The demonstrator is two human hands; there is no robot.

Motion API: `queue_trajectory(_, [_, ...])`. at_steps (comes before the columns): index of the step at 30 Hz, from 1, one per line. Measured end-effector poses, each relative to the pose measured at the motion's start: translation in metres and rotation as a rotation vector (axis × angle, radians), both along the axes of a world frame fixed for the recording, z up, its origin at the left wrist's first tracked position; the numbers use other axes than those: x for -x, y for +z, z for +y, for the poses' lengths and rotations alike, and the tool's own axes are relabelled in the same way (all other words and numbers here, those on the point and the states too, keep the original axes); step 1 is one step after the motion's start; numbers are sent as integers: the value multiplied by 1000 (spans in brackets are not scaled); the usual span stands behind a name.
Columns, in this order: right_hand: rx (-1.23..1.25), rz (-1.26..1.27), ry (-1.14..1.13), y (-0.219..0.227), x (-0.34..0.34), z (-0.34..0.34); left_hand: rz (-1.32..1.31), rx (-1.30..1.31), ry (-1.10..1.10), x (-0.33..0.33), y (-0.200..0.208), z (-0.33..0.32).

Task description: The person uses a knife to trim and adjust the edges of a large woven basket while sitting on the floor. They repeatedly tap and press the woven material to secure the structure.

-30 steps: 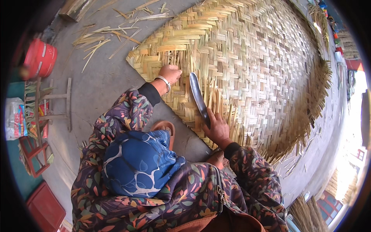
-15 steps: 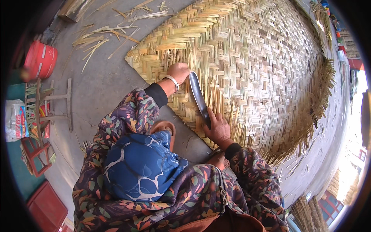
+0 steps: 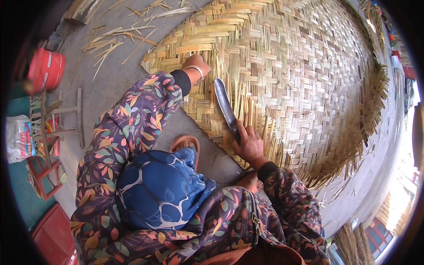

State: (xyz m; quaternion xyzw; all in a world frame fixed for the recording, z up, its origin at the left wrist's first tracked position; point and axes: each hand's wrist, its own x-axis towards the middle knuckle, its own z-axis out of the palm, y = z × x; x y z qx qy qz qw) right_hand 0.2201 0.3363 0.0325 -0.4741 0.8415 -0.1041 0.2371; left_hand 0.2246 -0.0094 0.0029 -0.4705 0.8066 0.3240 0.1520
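A large woven mat [image 3: 291, 75] of pale, flat plant strips lies on the floor, with loose strip ends standing up along its near edge. My right hand [image 3: 250, 143] is closed around the lower end of a long, narrow, slightly curved metal tool [image 3: 225, 104] with a hollowed face. Its rounded tip points away from me over the weave. Up the mat's left edge, my left hand [image 3: 195, 65] is closed low against the strips; what its fingers grip is hidden. A light band circles that wrist.
Loose cut strips [image 3: 106, 48] litter the grey floor at the far left. Beyond them stand a red bucket [image 3: 46, 68] and a wooden frame [image 3: 79, 119]. My sandalled foot [image 3: 186, 145] is beside the mat's edge, next to my blue-clad knee [image 3: 154, 190]. Straw bundles [image 3: 353, 243] are at lower right.
My left hand has moved away from the tool's tip, farther up and left along the mat, and its arm reaches out more. My right hand and the tool have hardly moved.
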Motion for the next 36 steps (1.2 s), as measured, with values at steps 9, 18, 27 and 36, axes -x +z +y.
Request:
queue_trajectory(9, [34,5,24,-3,1,1,253,38,74,-18,-9,10])
queue_trajectory(18, [24,-4,11,-5,2,2,587,-773,312,-49,29,7])
queue_trajectory(27, [25,-3,27,-8,2,2,549,-488,131,-24,12,14])
queue_trajectory(36, [31,-19,16,-10,3,4,537,-492,156,-13,4,18])
